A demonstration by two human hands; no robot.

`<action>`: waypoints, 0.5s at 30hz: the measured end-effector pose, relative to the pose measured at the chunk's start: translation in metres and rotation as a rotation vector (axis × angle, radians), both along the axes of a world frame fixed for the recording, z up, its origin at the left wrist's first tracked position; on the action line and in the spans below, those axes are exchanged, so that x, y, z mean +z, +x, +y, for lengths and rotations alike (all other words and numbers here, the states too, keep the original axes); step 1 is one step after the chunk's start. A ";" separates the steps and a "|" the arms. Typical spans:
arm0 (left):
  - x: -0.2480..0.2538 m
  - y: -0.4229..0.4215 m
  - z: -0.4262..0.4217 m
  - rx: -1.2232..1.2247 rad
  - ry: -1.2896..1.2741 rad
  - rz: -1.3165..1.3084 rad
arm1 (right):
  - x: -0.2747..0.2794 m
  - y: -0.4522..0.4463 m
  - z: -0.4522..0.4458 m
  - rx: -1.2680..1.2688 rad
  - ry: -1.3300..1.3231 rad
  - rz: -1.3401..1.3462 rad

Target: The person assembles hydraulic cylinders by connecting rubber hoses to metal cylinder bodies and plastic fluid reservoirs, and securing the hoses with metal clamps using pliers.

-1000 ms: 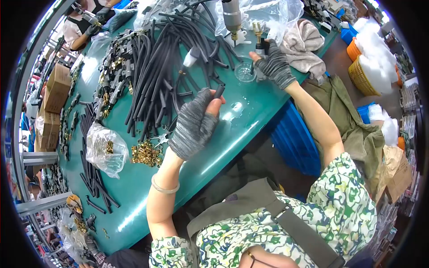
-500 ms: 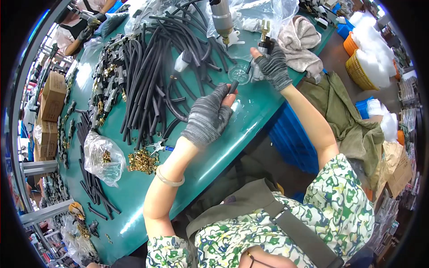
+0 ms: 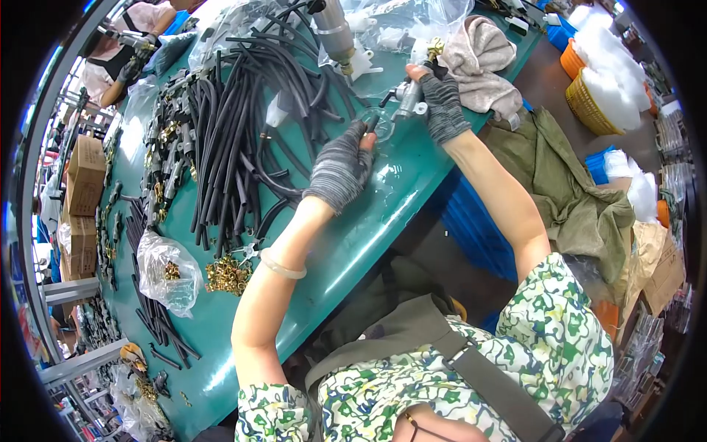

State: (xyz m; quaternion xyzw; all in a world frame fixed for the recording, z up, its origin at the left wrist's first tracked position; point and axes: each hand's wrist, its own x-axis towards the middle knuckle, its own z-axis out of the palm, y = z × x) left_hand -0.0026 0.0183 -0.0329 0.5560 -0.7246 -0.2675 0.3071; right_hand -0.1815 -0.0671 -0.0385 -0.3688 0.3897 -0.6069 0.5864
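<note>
Pinching a short, dark, round tube [image 3: 373,124] between thumb and fingers, the left hand [image 3: 340,168] wears a grey striped knit glove with bare fingertips. The tube pokes out past the thumb, and its far end is over the small, clear, round dish [image 3: 385,132]; I can't tell if they touch. The right hand [image 3: 443,103], in the same kind of glove, has its fingers closed around a silver and black part with small arms [image 3: 407,99]. Some of those fingers are hidden. Shiny gold-coloured metal bits [image 3: 435,48] show just past that hand. The tube looks light and a bit bendy, so a soft pinch near its middle should do. The silver part looks hard and heavier, and maybe slippery, so its thick body is the best place to grip, not the thin arms. To the left lies a big heap of long, black, bendy tubes [image 3: 228,140] on the shiny green table [image 3: 361,236]. A fat silver tool with a pointy tip [image 3: 333,33] is on the far side of the dish. A crumpled, pinkish-grey towel [image 3: 479,59] lies to the right, and a pile of little gold-coloured rings [image 3: 230,275] is on the near left.
</note>
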 end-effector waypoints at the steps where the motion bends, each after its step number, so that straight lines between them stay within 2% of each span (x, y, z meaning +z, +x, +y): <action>1: 0.006 -0.002 -0.002 0.011 0.069 -0.037 | 0.005 0.001 0.004 0.003 -0.022 0.014; 4: 0.003 -0.003 -0.007 0.020 0.082 -0.044 | -0.001 0.006 0.002 -0.065 -0.105 0.044; 8: -0.006 -0.004 -0.011 0.048 -0.057 -0.019 | -0.010 0.004 -0.001 -0.058 -0.128 0.105; 9: 0.002 -0.006 -0.009 0.060 0.031 -0.047 | -0.009 0.004 0.001 -0.043 -0.117 0.111; 15: -0.005 -0.006 -0.003 0.048 -0.167 -0.102 | 0.006 0.000 0.011 0.027 -0.126 0.041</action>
